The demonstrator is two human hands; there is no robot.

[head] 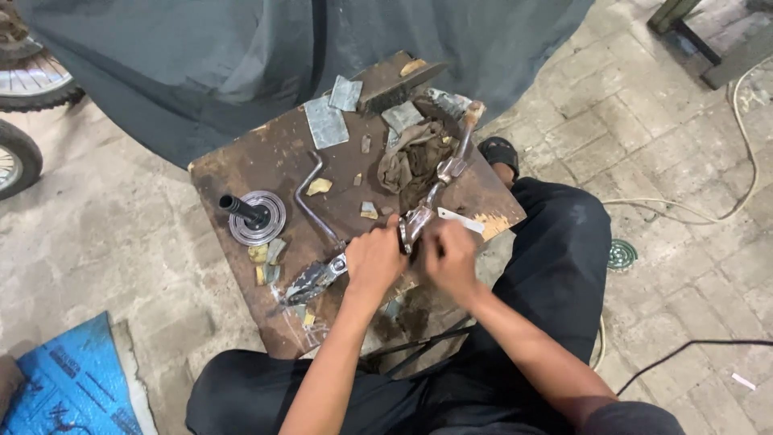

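My left hand (374,259) grips the near end of a bent metal lever (310,197) on a worn wooden board (266,157). My right hand (451,256) is closed on a small piece right beside a shiny chrome lever (439,181) that runs up toward the board's far right corner. The two hands almost touch at the board's near edge. What the right fingers pinch is too small to tell. A white strip (460,220) lies just beyond the right hand.
A round metal disc with a black shaft (256,216) stands at the board's left. A dirty rag (415,157), sandpaper pieces (326,122) and a wire brush (398,80) lie farther back. Grey cloth (241,48), wheels (16,157), cables (725,213) and a floor drain (622,254) surround it.
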